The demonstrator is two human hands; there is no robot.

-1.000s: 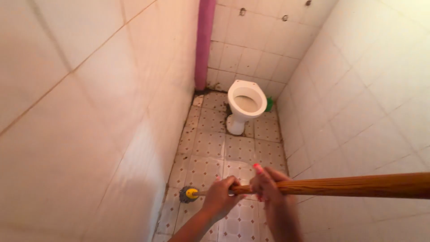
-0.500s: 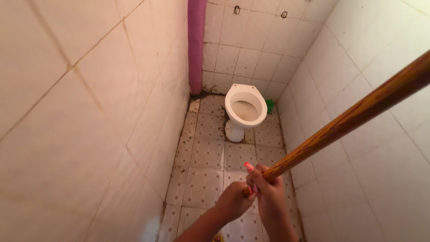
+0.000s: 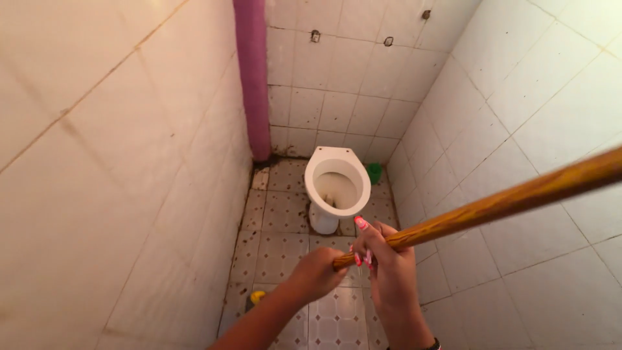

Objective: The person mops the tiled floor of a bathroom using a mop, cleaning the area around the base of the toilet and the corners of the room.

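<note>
Far left: white tiled wall (image 3: 97, 162), stained along the grout. Low by its foot, a small yellow object (image 3: 257, 297) on the floor, kind not clear. Further along, a purple pipe (image 3: 253, 78) running down the back corner. On the patterned floor tiles (image 3: 285, 214), dark grime along the wall edge and around the base of the white toilet (image 3: 337, 188), seat absent, bowl open. Just behind the toilet, a small green container (image 3: 374, 172). Centre bottom: left hand (image 3: 317, 275) closed around the very end of a wooden stick (image 3: 492, 204); right hand (image 3: 382, 259) wrapped on the stick just above, nails painted pink. Stick rising to the right, across the right wall (image 3: 551, 97), its far end out of view. Floor dirt untouched as far as visible, so cleaning seemingly barely started, nearly all left.
</note>
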